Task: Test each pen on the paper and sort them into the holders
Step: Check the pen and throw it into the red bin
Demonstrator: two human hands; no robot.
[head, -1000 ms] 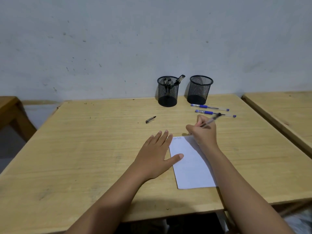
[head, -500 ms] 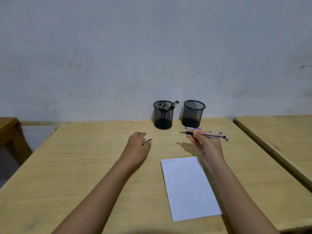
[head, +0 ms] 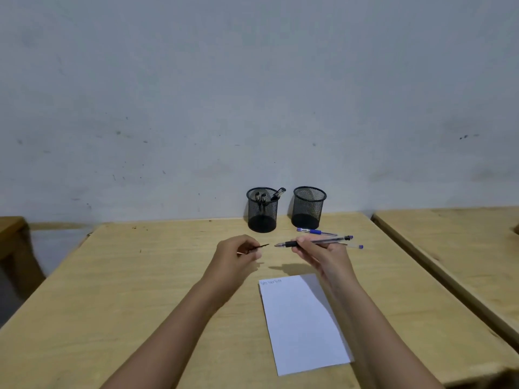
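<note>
My right hand (head: 323, 252) grips a clear pen with a black grip (head: 314, 242), held level above the table, bare tip pointing left. My left hand (head: 237, 255) pinches the pen's cap (head: 259, 246), its end aimed at the pen tip a short gap away. A white paper (head: 303, 324) with small scribbles at its top edge lies on the table below my hands. Two black mesh holders stand at the wall: the left holder (head: 262, 210) has several pens in it, the right holder (head: 308, 207) looks empty. Two blue pens (head: 317, 232) lie beside the right holder, one partly hidden behind my right hand.
The wooden table (head: 126, 290) runs to the grey wall. A second wooden table (head: 455, 248) sits close on the right with a narrow gap between. Part of another wooden piece (head: 11, 228) shows at the far left.
My right hand lifted the pen off the paper and turned it level. My left hand left the paper, picked the cap up from the table and brought it toward the pen tip.
</note>
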